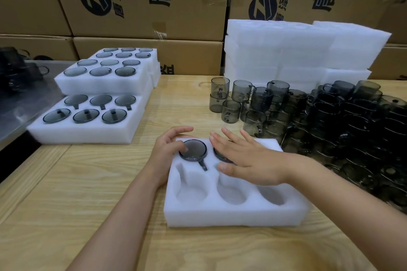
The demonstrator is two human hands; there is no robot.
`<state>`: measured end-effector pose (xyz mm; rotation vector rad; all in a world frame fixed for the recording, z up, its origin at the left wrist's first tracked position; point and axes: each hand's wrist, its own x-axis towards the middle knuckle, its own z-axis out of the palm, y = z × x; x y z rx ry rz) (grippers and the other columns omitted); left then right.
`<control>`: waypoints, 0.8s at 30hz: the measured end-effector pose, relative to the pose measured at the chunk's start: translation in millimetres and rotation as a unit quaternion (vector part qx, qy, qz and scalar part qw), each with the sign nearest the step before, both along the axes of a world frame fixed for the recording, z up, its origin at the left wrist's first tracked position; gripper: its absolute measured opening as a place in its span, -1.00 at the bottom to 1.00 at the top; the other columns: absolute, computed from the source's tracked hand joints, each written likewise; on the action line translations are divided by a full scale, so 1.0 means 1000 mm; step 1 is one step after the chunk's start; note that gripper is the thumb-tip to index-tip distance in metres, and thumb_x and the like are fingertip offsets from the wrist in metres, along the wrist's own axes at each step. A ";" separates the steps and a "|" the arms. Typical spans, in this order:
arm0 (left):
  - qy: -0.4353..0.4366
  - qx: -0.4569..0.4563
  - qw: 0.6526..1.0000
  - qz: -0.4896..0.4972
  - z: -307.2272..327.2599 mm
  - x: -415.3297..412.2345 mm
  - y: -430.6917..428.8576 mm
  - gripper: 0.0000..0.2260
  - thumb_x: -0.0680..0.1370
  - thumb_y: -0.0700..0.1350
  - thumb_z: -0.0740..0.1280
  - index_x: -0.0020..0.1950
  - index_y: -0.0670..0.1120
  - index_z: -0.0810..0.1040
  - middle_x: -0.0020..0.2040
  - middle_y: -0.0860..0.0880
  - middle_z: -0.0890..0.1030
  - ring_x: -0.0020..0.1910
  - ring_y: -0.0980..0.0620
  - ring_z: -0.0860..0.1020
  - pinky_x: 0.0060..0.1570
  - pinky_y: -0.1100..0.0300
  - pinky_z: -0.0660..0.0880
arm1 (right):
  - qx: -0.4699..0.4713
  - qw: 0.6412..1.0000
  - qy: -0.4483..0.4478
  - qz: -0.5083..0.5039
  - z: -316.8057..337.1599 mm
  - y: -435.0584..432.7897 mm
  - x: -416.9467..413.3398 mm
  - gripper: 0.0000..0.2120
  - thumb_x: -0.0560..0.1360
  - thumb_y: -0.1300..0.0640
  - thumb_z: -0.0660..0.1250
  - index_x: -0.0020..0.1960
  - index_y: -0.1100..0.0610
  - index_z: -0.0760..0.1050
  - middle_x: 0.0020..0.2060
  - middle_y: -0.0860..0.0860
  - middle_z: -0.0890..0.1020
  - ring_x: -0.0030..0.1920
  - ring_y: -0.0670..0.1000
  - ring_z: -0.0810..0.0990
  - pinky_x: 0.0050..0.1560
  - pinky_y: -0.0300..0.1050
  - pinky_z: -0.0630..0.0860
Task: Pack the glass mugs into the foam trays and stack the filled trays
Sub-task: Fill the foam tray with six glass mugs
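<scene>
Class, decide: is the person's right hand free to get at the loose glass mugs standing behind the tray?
Likely yes. The right hand rests open over the foam tray, holding nothing, and the loose mugs stand just beyond it on the table with nothing between.

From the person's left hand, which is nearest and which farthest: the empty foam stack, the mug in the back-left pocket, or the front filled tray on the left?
1. Mug: in the back-left pocket of the working tray, touched by the left hand.
2. Front filled tray: off to the left.
3. Empty foam stack: far back on the right.
</scene>
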<state>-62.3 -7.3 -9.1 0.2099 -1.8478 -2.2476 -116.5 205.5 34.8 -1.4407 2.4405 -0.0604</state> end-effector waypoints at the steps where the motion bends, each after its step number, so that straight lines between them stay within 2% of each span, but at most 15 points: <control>1: 0.000 -0.002 1.000 0.001 0.000 0.000 0.000 -0.53 0.18 -0.31 0.24 0.06 -0.13 0.61 -0.29 -0.08 0.64 -0.30 0.02 0.60 -0.36 0.26 0.52 | 0.007 1.000 -0.006 -0.002 0.001 0.000 0.000 -0.19 0.38 -0.42 -0.30 0.51 -0.06 -0.33 0.44 -0.26 -0.33 0.39 -0.27 -0.46 0.39 -0.15 -0.47; 3: -0.002 -0.002 1.000 0.006 0.001 0.000 0.000 -0.53 0.17 -0.30 0.24 0.05 -0.13 0.61 -0.29 -0.08 0.63 -0.30 0.02 0.60 -0.36 0.27 0.52 | -0.012 0.998 -0.060 -0.024 0.007 -0.004 -0.002 -0.15 0.37 -0.43 -0.26 0.54 -0.02 -0.21 0.50 -0.20 -0.20 0.48 -0.20 -0.30 0.46 -0.12 -0.35; 4: -0.002 -0.002 1.000 0.009 0.001 0.000 0.001 -0.53 0.17 -0.30 0.23 0.05 -0.13 0.61 -0.30 -0.08 0.63 -0.31 0.03 0.59 -0.37 0.27 0.52 | -0.068 0.991 -0.106 -0.054 0.010 -0.007 -0.006 -0.17 0.40 -0.41 -0.18 0.55 0.03 -0.03 0.53 -0.12 -0.01 0.52 -0.12 -0.09 0.51 -0.11 -0.16; 5: -0.002 -0.003 1.000 0.013 0.001 0.000 0.001 -0.53 0.17 -0.30 0.23 0.05 -0.13 0.61 -0.31 -0.07 0.62 -0.33 0.04 0.59 -0.38 0.28 0.51 | -0.148 0.974 -0.139 -0.097 0.014 -0.010 -0.011 -0.23 0.44 -0.37 -0.07 0.50 0.06 0.17 0.49 -0.06 0.23 0.48 -0.05 0.18 0.48 -0.10 0.09; 6: 0.000 -0.004 1.000 0.018 0.002 0.001 0.002 -0.52 0.17 -0.30 0.23 0.05 -0.14 0.61 -0.32 -0.06 0.61 -0.34 0.05 0.58 -0.39 0.30 0.50 | -0.235 0.951 -0.139 -0.143 0.017 -0.014 -0.018 -0.36 0.49 -0.31 0.06 0.42 0.06 0.32 0.37 -0.06 0.43 0.35 -0.04 0.39 0.37 -0.11 0.29; 8: 0.004 -0.007 0.999 0.035 0.002 0.001 0.002 -0.51 0.17 -0.30 0.23 0.07 -0.15 0.61 -0.29 -0.13 0.57 -0.32 0.02 0.56 -0.38 0.32 0.49 | -0.340 0.921 -0.006 -0.190 0.025 -0.027 -0.041 -0.64 0.56 -0.09 0.22 0.27 0.05 0.48 0.11 -0.06 0.61 0.06 -0.06 0.55 0.14 -0.14 0.46; 9: 0.004 -0.007 0.999 0.043 0.002 0.001 0.001 -0.51 0.17 -0.30 0.23 0.08 -0.16 0.60 -0.24 -0.18 0.54 -0.28 -0.03 0.54 -0.37 0.31 0.49 | -0.355 0.909 0.056 -0.210 0.028 -0.034 -0.056 -0.72 0.57 0.00 0.23 0.22 0.07 0.51 -0.01 -0.04 0.64 -0.03 -0.03 0.56 0.04 -0.11 0.48; 11: 0.006 -0.004 0.999 0.054 0.004 0.000 0.000 -0.53 0.17 -0.30 0.23 0.06 -0.16 0.60 -0.16 -0.24 0.49 -0.26 -0.07 0.52 -0.34 0.28 0.50 | -0.347 0.892 0.107 -0.270 0.035 -0.049 -0.084 -0.73 0.57 0.05 0.19 0.22 0.10 0.49 -0.15 0.01 0.61 -0.08 0.05 0.55 -0.05 -0.05 0.50; 12: 0.010 -0.006 0.998 0.058 0.004 0.000 0.000 -0.54 0.16 -0.30 0.23 0.03 -0.15 0.60 -0.16 -0.25 0.48 -0.29 -0.03 0.53 -0.35 0.30 0.49 | -0.331 0.887 0.112 -0.302 0.037 -0.056 -0.096 -0.70 0.57 0.03 0.17 0.25 0.11 0.46 -0.15 0.05 0.60 -0.05 0.10 0.55 -0.05 -0.02 0.51; 14: 0.018 -0.012 0.998 0.065 0.005 -0.001 -0.001 -0.57 0.15 -0.31 0.23 -0.02 -0.16 0.61 -0.19 -0.25 0.50 -0.34 0.02 0.53 -0.37 0.32 0.48 | -0.286 0.884 0.118 -0.351 0.040 -0.069 -0.116 -0.64 0.59 -0.03 0.13 0.28 0.15 0.41 -0.01 0.15 0.59 0.05 0.19 0.53 -0.04 0.00 0.48; 16: 0.028 -0.011 0.996 0.079 0.003 -0.002 -0.002 -0.59 0.14 -0.32 0.22 -0.06 -0.17 0.60 -0.31 -0.18 0.57 -0.39 0.07 0.54 -0.39 0.34 0.48 | -0.255 0.886 0.142 -0.361 0.043 -0.080 -0.130 -0.62 0.59 -0.06 0.11 0.24 0.17 0.42 0.05 0.16 0.57 0.04 0.20 0.52 -0.09 -0.02 0.45; 18: 0.036 0.000 0.995 0.095 0.001 -0.003 -0.004 -0.60 0.13 -0.33 0.21 -0.08 -0.19 0.59 -0.41 -0.05 0.62 -0.42 0.10 0.57 -0.41 0.35 0.48 | -0.232 0.890 0.158 -0.360 0.047 -0.090 -0.138 -0.68 0.58 -0.04 0.11 0.13 0.16 0.46 -0.03 0.11 0.56 -0.05 0.15 0.51 -0.18 -0.07 0.41; 21: 0.037 0.021 0.993 0.108 -0.001 -0.005 -0.008 -0.61 0.14 -0.34 0.21 -0.08 -0.18 0.58 -0.42 0.00 0.63 -0.43 0.09 0.58 -0.43 0.33 0.48 | -0.179 0.900 0.164 -0.362 0.047 -0.102 -0.148 -0.77 0.55 0.06 0.15 -0.24 0.15 0.36 -0.24 0.06 0.47 -0.13 0.15 0.49 -0.26 -0.11 0.33; 24: 0.031 0.028 0.994 0.103 -0.003 -0.006 -0.011 -0.61 0.15 -0.33 0.22 -0.08 -0.18 0.59 -0.28 -0.09 0.68 -0.35 0.03 0.61 -0.37 0.27 0.53 | -0.161 0.900 0.167 -0.370 0.043 -0.105 -0.151 -0.85 0.53 0.13 0.20 -0.19 0.17 0.38 -0.18 0.09 0.47 -0.15 0.14 0.46 -0.24 -0.09 0.33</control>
